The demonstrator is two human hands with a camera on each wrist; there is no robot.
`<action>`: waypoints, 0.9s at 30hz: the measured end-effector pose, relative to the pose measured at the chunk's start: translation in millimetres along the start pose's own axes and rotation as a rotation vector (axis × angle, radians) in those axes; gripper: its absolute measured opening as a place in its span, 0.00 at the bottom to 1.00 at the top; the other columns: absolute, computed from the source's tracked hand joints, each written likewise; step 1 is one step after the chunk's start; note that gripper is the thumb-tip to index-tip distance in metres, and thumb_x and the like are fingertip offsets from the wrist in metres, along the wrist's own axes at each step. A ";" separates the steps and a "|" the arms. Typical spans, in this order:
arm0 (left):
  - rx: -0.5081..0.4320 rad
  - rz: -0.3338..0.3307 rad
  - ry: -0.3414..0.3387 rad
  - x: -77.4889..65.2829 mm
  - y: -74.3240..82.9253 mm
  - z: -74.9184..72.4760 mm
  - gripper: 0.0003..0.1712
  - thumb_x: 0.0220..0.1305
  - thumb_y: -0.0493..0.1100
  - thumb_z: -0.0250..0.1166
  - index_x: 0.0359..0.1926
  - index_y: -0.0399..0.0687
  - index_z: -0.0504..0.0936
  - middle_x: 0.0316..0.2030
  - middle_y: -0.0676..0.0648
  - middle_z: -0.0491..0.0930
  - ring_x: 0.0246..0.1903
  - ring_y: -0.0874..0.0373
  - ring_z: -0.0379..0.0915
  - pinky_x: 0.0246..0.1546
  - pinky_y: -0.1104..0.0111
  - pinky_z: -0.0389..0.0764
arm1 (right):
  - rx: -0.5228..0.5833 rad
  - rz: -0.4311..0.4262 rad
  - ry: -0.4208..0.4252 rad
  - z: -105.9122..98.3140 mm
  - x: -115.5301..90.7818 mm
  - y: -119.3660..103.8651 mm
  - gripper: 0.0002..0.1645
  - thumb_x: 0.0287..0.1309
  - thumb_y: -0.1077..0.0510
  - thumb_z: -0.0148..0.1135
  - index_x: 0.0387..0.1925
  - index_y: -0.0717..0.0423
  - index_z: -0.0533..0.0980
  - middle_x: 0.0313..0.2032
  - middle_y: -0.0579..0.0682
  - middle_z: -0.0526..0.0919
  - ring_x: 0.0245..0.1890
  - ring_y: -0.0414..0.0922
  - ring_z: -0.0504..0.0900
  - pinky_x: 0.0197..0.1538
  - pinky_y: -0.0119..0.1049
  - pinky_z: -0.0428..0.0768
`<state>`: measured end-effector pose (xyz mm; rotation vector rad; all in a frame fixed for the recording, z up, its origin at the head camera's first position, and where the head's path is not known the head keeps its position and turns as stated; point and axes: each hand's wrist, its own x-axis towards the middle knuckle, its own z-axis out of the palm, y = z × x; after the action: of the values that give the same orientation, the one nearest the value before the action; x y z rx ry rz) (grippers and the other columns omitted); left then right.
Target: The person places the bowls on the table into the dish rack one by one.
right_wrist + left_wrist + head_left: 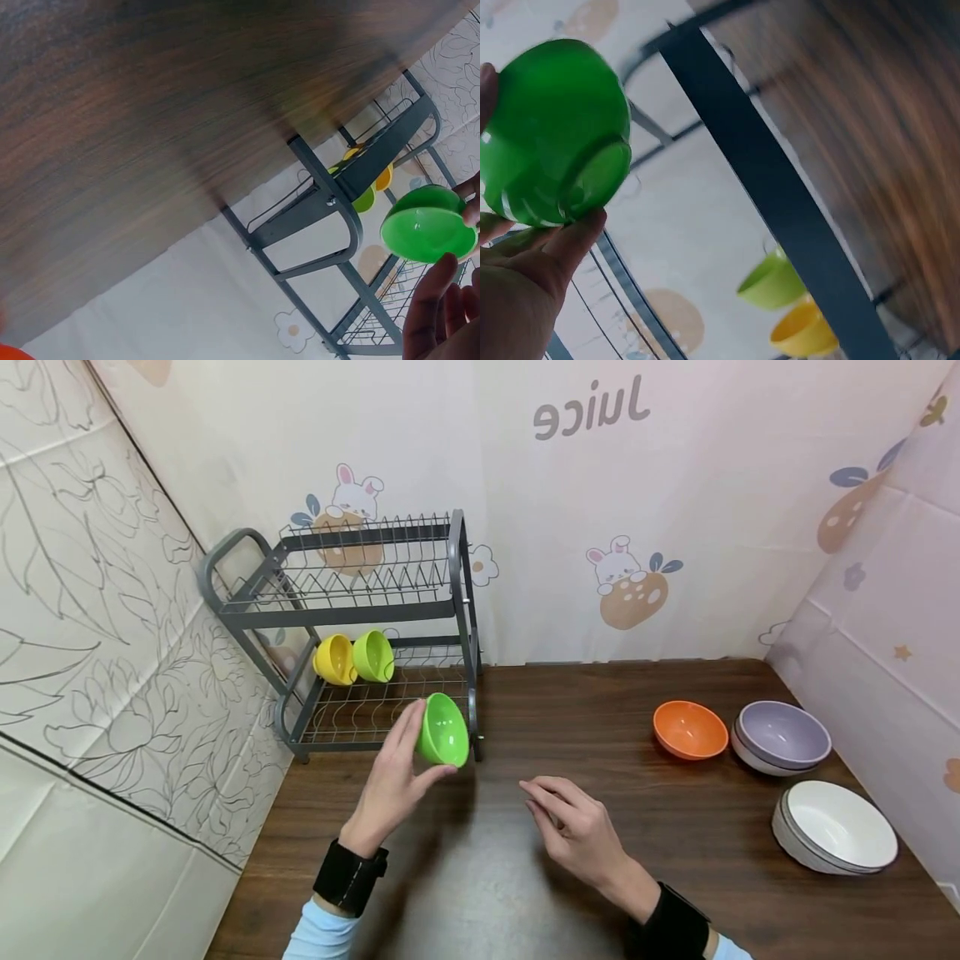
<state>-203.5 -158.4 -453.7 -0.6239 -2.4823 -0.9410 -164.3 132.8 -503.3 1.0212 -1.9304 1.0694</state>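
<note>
A bright green bowl (444, 731) is tilted on its side in my left hand (392, 787), gripped by the rim and base between thumb and fingers. It is in front of the right end of the dish rack's lower tier, and in the left wrist view the underside of the green bowl (555, 135) shows. My right hand (581, 835) hovers over the table to the right of that bowl, fingers loosely bent, holding nothing. On the rack's lower tier, a yellow bowl (334, 660) and a lime-green bowl (373, 657) stand on edge side by side.
The grey two-tier dish rack (337, 612) stands at the back left against the wall. On the table's right side are an orange bowl (690, 730), a purple bowl (783, 735) stacked on a white one, and a stack of white bowls (840, 827).
</note>
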 end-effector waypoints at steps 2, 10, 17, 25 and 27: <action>0.036 -0.009 0.010 3.7 -8.6 -4.4 0.63 0.54 0.45 0.84 0.82 0.40 0.55 0.79 0.35 0.57 0.76 0.41 0.57 0.72 0.48 0.65 | -0.001 -0.007 0.006 -0.7 -0.6 0.7 0.15 0.77 0.59 0.61 0.55 0.62 0.85 0.46 0.54 0.85 0.31 0.39 0.79 0.25 0.23 0.76; 0.163 -0.035 0.014 31.7 -55.1 -9.0 0.58 0.56 0.42 0.83 0.82 0.51 0.59 0.79 0.35 0.55 0.76 0.38 0.54 0.69 0.43 0.69 | -0.014 -0.014 0.018 -2.3 -2.4 3.1 0.13 0.77 0.59 0.61 0.51 0.62 0.87 0.44 0.54 0.86 0.32 0.41 0.82 0.27 0.22 0.77; 0.201 -0.020 0.016 56.0 -91.4 -9.4 0.56 0.55 0.38 0.83 0.80 0.48 0.62 0.77 0.32 0.57 0.76 0.36 0.54 0.67 0.41 0.71 | -0.028 -0.003 0.025 -2.9 -3.3 2.1 0.14 0.77 0.58 0.60 0.49 0.61 0.87 0.43 0.52 0.86 0.33 0.42 0.82 0.26 0.24 0.78; 0.204 -0.043 -0.027 81.4 -107.9 -3.7 0.54 0.59 0.35 0.80 0.81 0.47 0.61 0.78 0.32 0.53 0.77 0.36 0.52 0.68 0.42 0.70 | -0.030 0.021 0.019 -5.5 -4.6 2.0 0.15 0.78 0.57 0.59 0.49 0.60 0.87 0.43 0.51 0.86 0.34 0.41 0.82 0.26 0.25 0.79; 0.216 -0.036 -0.037 87.8 -112.5 -1.8 0.53 0.60 0.34 0.80 0.81 0.47 0.61 0.78 0.32 0.53 0.77 0.37 0.52 0.67 0.42 0.71 | -0.026 0.021 0.020 -5.8 -4.0 2.3 0.14 0.78 0.57 0.59 0.49 0.60 0.87 0.43 0.51 0.86 0.34 0.41 0.82 0.25 0.26 0.79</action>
<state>-335.2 -212.4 -464.3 -0.5311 -2.5900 -0.6667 -163.4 140.0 -505.0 0.9752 -1.9378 1.0597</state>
